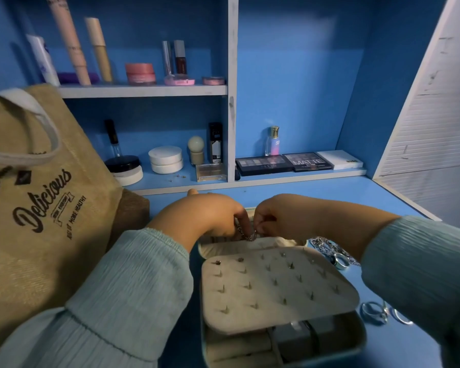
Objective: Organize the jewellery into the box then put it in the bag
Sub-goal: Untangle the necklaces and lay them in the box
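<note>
Both hands meet above the far half of the open cream fabric-lined jewellery box (276, 290), whose raised earring panel is studded with small posts. The left hand (210, 216) and the right hand (282, 216) each curl their fingertips in a pinch on a thin silver chain (247, 235), apparently at its clasp; how the rest of the chain hangs is hidden behind the fingers.

Risks, as judged from this pose:
- The chain could slip from either pinch and fall behind the box or knot on itself, since the grip is on a very fine link.
- A loose end might snag on the panel's posts.
- A sleeve could sweep the silver rings (375, 313) lying right of the box, or the heap of silver chains and ring (335, 254) at the box's far right corner, off the blue tabletop (316, 197).

The tan jute tote bag (37, 208) stands left of the box, not yet used.
</note>
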